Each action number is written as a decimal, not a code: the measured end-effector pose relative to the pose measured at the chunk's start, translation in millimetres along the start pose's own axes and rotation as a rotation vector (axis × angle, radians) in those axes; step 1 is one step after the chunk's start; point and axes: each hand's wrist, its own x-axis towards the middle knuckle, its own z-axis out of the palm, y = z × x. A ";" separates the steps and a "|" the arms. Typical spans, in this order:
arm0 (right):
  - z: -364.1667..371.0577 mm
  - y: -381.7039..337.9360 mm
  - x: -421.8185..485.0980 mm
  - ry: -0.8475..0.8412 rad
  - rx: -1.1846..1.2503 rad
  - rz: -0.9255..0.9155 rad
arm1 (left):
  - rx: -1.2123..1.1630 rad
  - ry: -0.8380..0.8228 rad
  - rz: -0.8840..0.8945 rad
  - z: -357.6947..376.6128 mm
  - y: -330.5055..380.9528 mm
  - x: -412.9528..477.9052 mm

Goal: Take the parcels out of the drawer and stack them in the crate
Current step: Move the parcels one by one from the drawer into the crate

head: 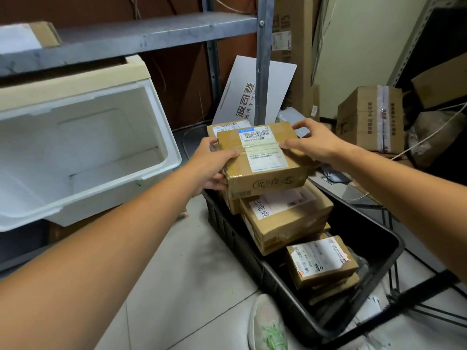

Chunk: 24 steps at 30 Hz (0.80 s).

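A brown cardboard parcel (262,157) with a white shipping label sits on top of a stack at the far end of the black plastic crate (374,281). My left hand (214,165) grips its left side, thumb on top and fingers underneath. My right hand (313,140) holds its right far corner, fingers curled over the top edge. Below it lie a wider taped parcel (285,221) and a small labelled parcel (321,261) on further boxes. Another parcel (227,127) shows behind the held one. The white foam drawer (83,152) at left stands tipped open, its inside bare.
A grey metal shelf (131,39) runs above the drawer, its upright post (262,59) just behind the stack. A white printed board (242,97) leans behind the post. Cardboard cartons (371,120) stand at right. A shoe (267,324) rests on the tiled floor beside the crate.
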 end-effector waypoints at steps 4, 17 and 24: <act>1.7 0.3 14.6 0.002 -0.034 -0.011 | -0.009 0.004 -0.011 1.4 -0.2 13.4; 0.7 -9.8 38.3 0.025 -0.096 -0.064 | -0.018 0.022 -0.007 -0.4 5.5 29.3; 2.4 -8.1 41.2 0.006 -0.128 -0.078 | -0.024 0.023 -0.028 0.6 6.5 29.8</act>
